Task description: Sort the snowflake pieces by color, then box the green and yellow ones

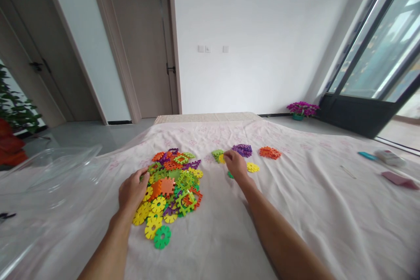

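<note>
A heap of plastic interlocking pieces (172,177) lies on the cloth: orange, purple and green squares with notched edges, and yellow and green flower-shaped discs. At its left edge, my left hand (133,189) touches the heap with curled fingers; what they grip, if anything, is hidden. My right hand (235,164) pinches a yellow piece (222,158) close beside a small group of light green squares (216,154). Around that hand lie a purple group (243,150), an orange group (270,152) and yellow discs (253,167). A green disc (230,175) shows partly under the wrist.
A pale patterned cloth (210,236) covers the table. Clear plastic containers (52,170) stand at the left. Toward the right edge are a blue item (368,155), a white packet (390,158), a thin stick (348,172) and a pink item (399,180).
</note>
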### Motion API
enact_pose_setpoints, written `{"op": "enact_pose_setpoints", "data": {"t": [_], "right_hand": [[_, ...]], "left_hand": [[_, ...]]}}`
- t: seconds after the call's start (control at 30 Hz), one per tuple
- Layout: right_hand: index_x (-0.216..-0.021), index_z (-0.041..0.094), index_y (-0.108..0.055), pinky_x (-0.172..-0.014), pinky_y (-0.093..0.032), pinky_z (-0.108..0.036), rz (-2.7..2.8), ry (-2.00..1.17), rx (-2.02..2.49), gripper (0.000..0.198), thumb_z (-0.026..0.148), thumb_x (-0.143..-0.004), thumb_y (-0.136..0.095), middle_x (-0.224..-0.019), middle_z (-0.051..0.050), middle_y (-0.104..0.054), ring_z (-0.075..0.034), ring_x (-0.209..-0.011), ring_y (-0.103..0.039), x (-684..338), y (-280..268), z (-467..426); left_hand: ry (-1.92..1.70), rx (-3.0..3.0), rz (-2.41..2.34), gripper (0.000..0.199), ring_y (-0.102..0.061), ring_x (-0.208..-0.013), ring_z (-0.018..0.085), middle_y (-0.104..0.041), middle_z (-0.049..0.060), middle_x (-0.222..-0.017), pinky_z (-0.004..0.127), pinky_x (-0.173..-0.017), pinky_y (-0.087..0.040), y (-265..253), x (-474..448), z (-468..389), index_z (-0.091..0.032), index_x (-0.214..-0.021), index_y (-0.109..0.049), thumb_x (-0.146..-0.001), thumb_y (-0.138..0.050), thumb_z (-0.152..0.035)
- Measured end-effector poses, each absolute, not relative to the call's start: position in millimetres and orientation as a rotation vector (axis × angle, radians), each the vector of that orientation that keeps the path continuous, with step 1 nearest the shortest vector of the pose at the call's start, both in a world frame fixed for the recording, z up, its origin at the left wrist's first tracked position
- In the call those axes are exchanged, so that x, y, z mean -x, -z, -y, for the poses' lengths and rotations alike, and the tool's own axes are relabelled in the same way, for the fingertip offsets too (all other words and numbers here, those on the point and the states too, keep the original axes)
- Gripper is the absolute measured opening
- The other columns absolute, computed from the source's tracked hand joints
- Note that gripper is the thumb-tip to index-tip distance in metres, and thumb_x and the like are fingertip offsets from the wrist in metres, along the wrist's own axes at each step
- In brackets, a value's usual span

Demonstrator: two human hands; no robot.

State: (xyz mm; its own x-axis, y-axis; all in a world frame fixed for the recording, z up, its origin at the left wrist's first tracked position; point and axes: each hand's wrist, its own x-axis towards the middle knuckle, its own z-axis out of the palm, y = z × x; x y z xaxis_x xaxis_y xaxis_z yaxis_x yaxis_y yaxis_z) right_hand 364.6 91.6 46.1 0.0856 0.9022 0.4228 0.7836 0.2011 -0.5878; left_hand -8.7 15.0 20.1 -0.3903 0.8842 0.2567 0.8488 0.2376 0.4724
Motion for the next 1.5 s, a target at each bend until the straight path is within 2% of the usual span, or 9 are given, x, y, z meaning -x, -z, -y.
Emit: {"op": "enact_pose_setpoints", "data": {"t": [0.13,0.3,0.47,0.67,0.93,1.13,1.23,1.37,1.5], "right_hand": [[-0.103,0.024,-0.073,-0.069,-0.042,-0.027,1.599,-0.224,1.902,0.028,0.027,-0.082,-0.056,-0.094,-0.004,-0.073,-0.021,-0.088,-0.065,-409,-50,-102],[-0.096,0.023,-0.075,-0.066,-0.041,-0.025,1.549,-0.277,2.055,0.027,0.029,-0.079,-0.055,-0.093,-0.006,-0.074,-0.021,-0.087,-0.067,-453,-50,-103],[-0.096,0.025,-0.077,-0.068,-0.043,-0.027,1.509,-0.261,2.189,0.029,0.026,-0.076,-0.056,-0.095,-0.009,-0.074,-0.024,-0.093,-0.067,-469,-48,-98],[-0.101,0.029,-0.076,-0.077,-0.046,-0.033,1.514,-0.173,2.234,0.032,0.023,-0.077,-0.056,-0.107,-0.009,-0.071,-0.028,-0.103,-0.064,-468,-48,-97],[-0.093,0.026,-0.074,-0.075,-0.043,-0.027,1.691,-0.026,1.882,0.024,0.020,-0.082,-0.054,-0.106,-0.004,-0.069,-0.021,-0.098,-0.062,-422,-58,-96],[-0.089,0.022,-0.073,-0.078,-0.040,-0.025,2.103,-0.089,1.526,0.022,0.013,-0.082,-0.054,-0.097,-0.004,-0.068,-0.017,-0.093,-0.060,-365,-54,-79],[-0.099,0.023,-0.072,-0.084,-0.040,-0.027,2.302,-0.164,1.353,0.022,0.016,-0.085,-0.057,-0.101,-0.005,-0.068,-0.018,-0.097,-0.058,-344,-52,-67],[-0.122,0.025,-0.065,-0.093,-0.038,-0.030,2.459,-0.200,1.177,0.033,0.034,-0.091,-0.061,-0.118,-0.005,-0.065,-0.019,-0.106,-0.055,-328,-47,-57],[-0.127,0.029,-0.063,-0.098,-0.035,-0.033,2.498,-0.147,1.160,0.036,0.044,-0.095,-0.056,-0.123,-0.005,-0.063,-0.020,-0.110,-0.052,-323,-45,-54]], "left_hand": [[-0.859,-1.694,-2.423,0.047,-0.064,-0.112,0.027,-0.070,0.007,-0.122,0.034,-0.091,-0.047,-22,7,-14,-0.026,-0.125,-0.063,-0.094,-0.035,-0.047],[-0.864,-1.686,-2.427,0.047,-0.065,-0.111,0.027,-0.070,0.007,-0.122,0.035,-0.091,-0.047,-25,5,-12,-0.025,-0.125,-0.063,-0.094,-0.036,-0.047],[-0.857,-1.690,-2.422,0.047,-0.064,-0.112,0.028,-0.070,0.008,-0.123,0.036,-0.092,-0.047,-25,5,-12,-0.026,-0.125,-0.063,-0.094,-0.035,-0.047],[-0.859,-1.691,-2.414,0.047,-0.065,-0.110,0.027,-0.071,0.007,-0.121,0.035,-0.090,-0.047,-25,6,-12,-0.026,-0.125,-0.063,-0.094,-0.035,-0.046],[-0.867,-1.689,-2.411,0.047,-0.065,-0.109,0.026,-0.071,0.007,-0.122,0.033,-0.087,-0.048,-24,6,-13,-0.025,-0.125,-0.063,-0.093,-0.036,-0.046],[-0.877,-1.696,-2.412,0.047,-0.065,-0.110,0.026,-0.071,0.007,-0.121,0.033,-0.088,-0.047,-23,7,-13,-0.025,-0.125,-0.063,-0.094,-0.036,-0.047],[-0.880,-1.702,-2.409,0.047,-0.065,-0.109,0.025,-0.071,0.007,-0.122,0.033,-0.088,-0.048,-24,6,-13,-0.025,-0.125,-0.063,-0.094,-0.035,-0.046],[-0.861,-1.682,-2.417,0.046,-0.065,-0.109,0.026,-0.071,0.006,-0.122,0.034,-0.087,-0.048,-26,5,-12,-0.026,-0.124,-0.064,-0.094,-0.036,-0.045],[-0.857,-1.679,-2.418,0.045,-0.065,-0.111,0.026,-0.069,0.006,-0.125,0.034,-0.089,-0.047,-26,5,-12,-0.026,-0.125,-0.063,-0.094,-0.036,-0.045]]}}
